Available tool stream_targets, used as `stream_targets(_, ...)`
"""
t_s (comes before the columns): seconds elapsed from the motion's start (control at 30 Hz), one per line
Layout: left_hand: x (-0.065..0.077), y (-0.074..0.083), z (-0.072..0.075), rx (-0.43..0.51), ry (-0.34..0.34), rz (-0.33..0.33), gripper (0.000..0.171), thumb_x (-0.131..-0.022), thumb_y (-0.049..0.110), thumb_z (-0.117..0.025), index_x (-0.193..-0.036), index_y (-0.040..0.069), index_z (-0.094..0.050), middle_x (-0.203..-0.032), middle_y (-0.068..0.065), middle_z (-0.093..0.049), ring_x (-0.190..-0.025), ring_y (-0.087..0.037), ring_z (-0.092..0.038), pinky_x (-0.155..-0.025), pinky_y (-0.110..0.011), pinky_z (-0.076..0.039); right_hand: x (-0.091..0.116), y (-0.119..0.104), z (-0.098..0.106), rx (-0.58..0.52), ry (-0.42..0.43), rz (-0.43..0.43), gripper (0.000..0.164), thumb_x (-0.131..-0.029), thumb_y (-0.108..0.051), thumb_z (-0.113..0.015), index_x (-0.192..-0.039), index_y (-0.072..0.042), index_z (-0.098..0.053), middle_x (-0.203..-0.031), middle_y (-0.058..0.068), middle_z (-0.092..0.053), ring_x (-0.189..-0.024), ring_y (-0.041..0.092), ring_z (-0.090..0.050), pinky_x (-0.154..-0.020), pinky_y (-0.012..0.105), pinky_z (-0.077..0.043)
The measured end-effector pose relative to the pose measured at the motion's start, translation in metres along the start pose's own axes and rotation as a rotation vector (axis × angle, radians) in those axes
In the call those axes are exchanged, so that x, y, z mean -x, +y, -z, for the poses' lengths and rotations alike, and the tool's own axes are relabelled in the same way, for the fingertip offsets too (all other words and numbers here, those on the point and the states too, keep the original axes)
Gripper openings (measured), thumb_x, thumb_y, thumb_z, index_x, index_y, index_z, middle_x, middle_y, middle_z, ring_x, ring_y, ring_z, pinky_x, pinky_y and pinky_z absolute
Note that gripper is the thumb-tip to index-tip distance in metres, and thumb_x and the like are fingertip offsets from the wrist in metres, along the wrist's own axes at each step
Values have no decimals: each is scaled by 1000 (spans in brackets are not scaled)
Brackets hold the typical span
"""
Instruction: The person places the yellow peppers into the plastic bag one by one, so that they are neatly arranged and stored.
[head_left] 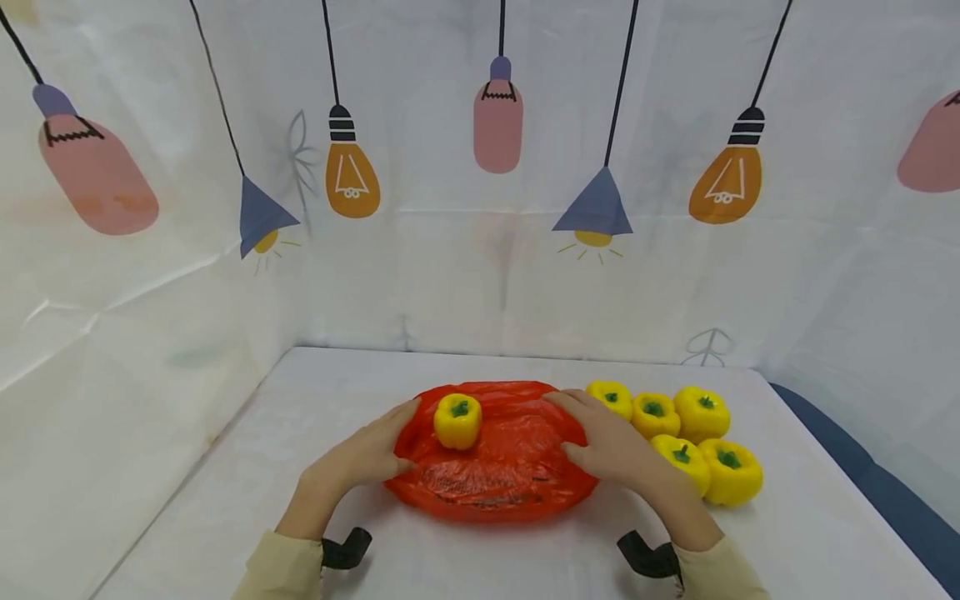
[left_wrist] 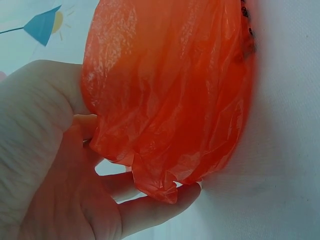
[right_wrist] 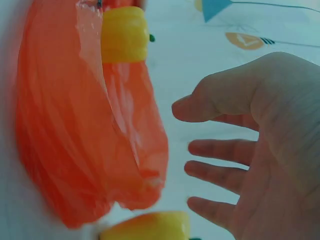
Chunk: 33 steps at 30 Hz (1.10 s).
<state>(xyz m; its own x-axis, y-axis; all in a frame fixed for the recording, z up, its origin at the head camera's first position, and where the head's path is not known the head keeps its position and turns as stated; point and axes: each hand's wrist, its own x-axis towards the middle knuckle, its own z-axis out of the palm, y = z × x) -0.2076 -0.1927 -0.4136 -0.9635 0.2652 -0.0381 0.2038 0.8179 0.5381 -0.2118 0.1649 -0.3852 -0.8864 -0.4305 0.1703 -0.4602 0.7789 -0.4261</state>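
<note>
A red plastic bag (head_left: 517, 454) lies puffed out on the white table, dark print along its near side. On top of it, left of the middle, stands a yellow bell pepper (head_left: 457, 423), stem up. My left hand (head_left: 367, 446) cups the left end of the bag with spread fingers; in the left wrist view its thumb side meets the plastic and a loose fold overlaps a fingertip (left_wrist: 187, 196). At the bag's right end is my right hand (head_left: 609, 437). The right wrist view shows that hand (right_wrist: 260, 145) apart from the plastic, fingers extended and nothing held.
Several yellow bell peppers (head_left: 731, 472) stand grouped on the table (head_left: 510, 567) just right of my right hand, partly behind my forearm. White sheets with printed lamps (head_left: 498, 125) hang behind and to the left. A dark blue object (head_left: 862, 467) lies beyond the table's right edge.
</note>
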Motion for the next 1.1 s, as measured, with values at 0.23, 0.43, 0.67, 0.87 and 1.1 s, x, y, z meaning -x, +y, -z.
stream_targets(0.23,4,0,0,1,3,4,89,-84,16,-75,-159,21,-26,-161,-2,-35,-146,-31,-37,-115,-59,-37,20,12,18,-3,-36,-59,55,-90,-17,-65,-143,-24,-53,-146,0,-52,-133,28,-51,-103,55,-50)
stream_targets(0.43,3,-2,0,-3,0,-18,88,-85,16,-73,-159,20,-26,-162,-2,-32,-148,-30,-34,-118,-58,-32,38,24,44,41,-122,-164,50,-88,-16,-67,-138,-21,-58,-144,3,-55,-138,35,-45,-109,64,-40)
stream_targets(0.67,1,2,3,-17,-4,-11,88,-85,17,-73,-159,16,-25,-162,-5,-34,-147,-31,-35,-117,-57,-34,50,39,67,74,-188,-237,58,-81,-19,-77,-136,-13,-59,-137,14,-59,-120,35,-56,-99,67,-45)
stream_targets(0.87,-1,0,2,-24,-4,-11,87,-85,17,-73,-158,14,-27,-162,-5,-34,-147,-31,-35,-117,-57,-34,54,49,76,85,-236,-287,58,-78,-13,-78,-133,-9,-61,-137,19,-58,-122,40,-52,-102,69,-41)
stream_targets(1.1,0,-1,0,-22,-11,2,87,-85,18,-74,-158,14,-28,-162,-5,-34,-147,-32,-35,-116,-58,-35,53,54,72,73,-291,-335,67,-70,-2,-78,-133,-11,-60,-138,19,-56,-114,34,-50,-103,68,-41)
